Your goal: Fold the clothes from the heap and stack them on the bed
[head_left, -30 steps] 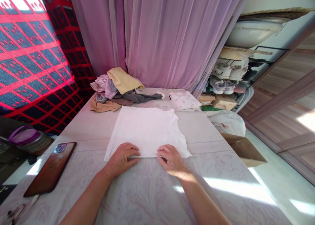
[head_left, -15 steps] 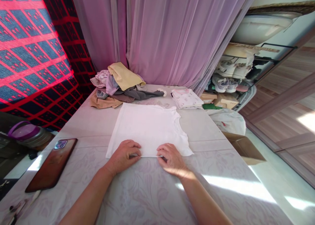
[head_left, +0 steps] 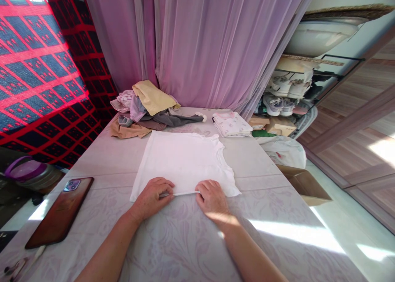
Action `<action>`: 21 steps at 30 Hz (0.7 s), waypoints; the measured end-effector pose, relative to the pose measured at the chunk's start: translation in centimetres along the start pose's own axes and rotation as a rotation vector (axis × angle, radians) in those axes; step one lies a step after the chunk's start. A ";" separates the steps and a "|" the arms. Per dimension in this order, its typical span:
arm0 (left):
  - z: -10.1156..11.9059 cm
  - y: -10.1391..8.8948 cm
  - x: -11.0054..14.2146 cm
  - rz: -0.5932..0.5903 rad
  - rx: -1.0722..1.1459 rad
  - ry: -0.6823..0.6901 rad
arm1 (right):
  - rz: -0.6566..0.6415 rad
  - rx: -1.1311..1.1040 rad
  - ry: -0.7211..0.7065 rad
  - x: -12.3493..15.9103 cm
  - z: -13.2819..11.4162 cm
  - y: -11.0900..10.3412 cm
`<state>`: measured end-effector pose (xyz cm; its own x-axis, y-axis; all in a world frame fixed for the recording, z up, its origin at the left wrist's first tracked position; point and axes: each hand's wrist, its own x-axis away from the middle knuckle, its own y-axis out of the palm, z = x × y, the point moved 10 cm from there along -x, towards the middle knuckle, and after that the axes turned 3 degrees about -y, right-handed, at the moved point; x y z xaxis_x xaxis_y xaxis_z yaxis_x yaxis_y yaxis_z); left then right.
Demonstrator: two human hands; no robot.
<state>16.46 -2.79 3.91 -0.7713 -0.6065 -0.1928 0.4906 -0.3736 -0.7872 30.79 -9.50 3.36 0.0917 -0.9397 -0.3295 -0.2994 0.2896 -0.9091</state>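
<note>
A table under a pale floral cloth fills the foreground of this sunlit room. At the grip, the left hand and right hand sit a little apart on the near edge of a white T-shirt, fingers curled narrow; whether they pinch or only press, I cannot tell. The thin fabric looks light, soft and limp, best taken by that edge. Left of the grip lies a phone; beyond the shirt are crumpled clothes, a folded printed garment, then lilac curtains.
</note>
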 end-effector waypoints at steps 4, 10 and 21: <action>0.1 0.0 -0.1 -0.002 0.012 0.008 | 0.076 0.072 0.067 0.5 1.7 -0.6; 0.0 -0.1 -0.1 -0.002 0.035 -0.005 | 0.095 0.146 0.169 1.8 4.9 -2.1; 0.0 0.2 0.2 -0.062 0.025 -0.019 | 0.045 0.056 0.163 3.5 7.8 -2.9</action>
<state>16.39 -2.96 3.71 -0.7931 -0.5945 -0.1326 0.4518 -0.4283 -0.7826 39.38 -12.18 2.87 -0.0773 -0.9414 -0.3283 -0.2464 0.3371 -0.9086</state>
